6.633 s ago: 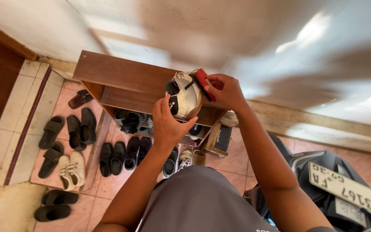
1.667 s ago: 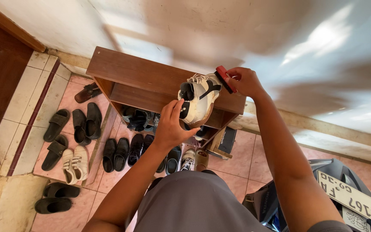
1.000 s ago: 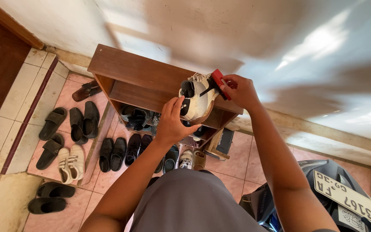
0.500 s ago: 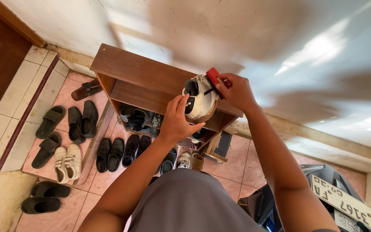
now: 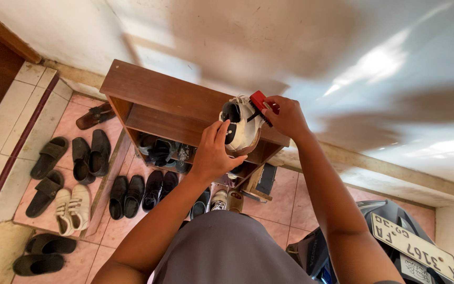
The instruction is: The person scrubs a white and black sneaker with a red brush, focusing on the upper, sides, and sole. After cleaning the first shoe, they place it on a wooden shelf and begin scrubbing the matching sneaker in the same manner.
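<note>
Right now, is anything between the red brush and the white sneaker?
Nothing visible: the red brush in the right hand rests directly on the white sneaker with black trim, which the left hand holds.

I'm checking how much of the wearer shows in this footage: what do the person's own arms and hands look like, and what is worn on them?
Both forearms are bare: no sleeves, gloves, watch or bands show. The left hand and right hand show no rings that I can make out. Only a grey garment covers the body at the bottom edge of the picture.
</note>
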